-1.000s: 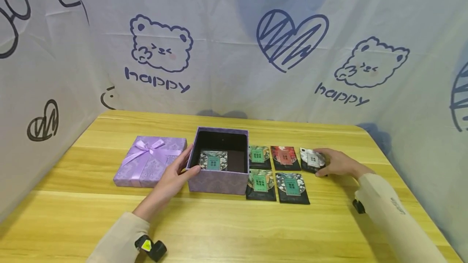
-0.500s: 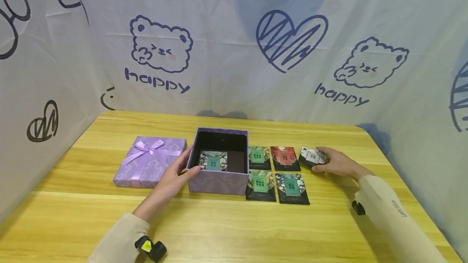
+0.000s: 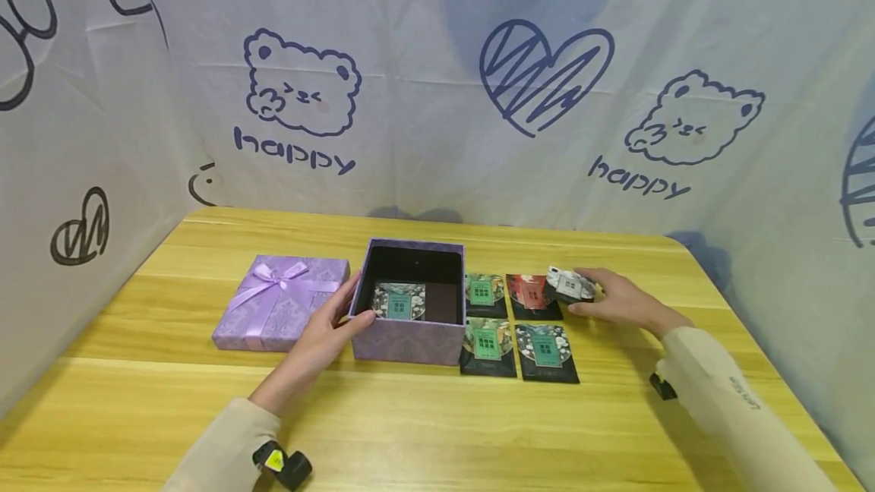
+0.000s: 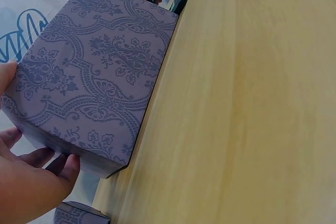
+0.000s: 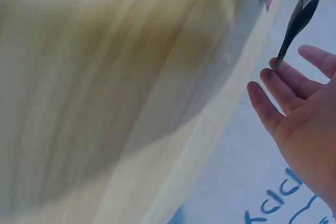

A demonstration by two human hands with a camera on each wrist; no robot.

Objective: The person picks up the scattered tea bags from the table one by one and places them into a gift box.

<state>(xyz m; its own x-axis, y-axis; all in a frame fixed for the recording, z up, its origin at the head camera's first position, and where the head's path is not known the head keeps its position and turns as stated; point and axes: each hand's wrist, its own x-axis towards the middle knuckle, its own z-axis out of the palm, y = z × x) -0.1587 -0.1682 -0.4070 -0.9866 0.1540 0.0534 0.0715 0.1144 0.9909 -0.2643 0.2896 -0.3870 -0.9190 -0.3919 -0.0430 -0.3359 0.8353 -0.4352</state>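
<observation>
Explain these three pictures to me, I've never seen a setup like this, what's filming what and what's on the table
A person works with bare hands, wearing three cameras. The wide picture comes from the head; the two close, tilted ones come from each wrist.

On the wooden table stands an open purple box with one packet inside. Its lid with a bow lies to the left. Four dark packets lie right of the box.

The left hand holds the box's side. The right hand pinches a white-patterned packet, lifted off the table, seen edge-on in the right wrist view.
</observation>
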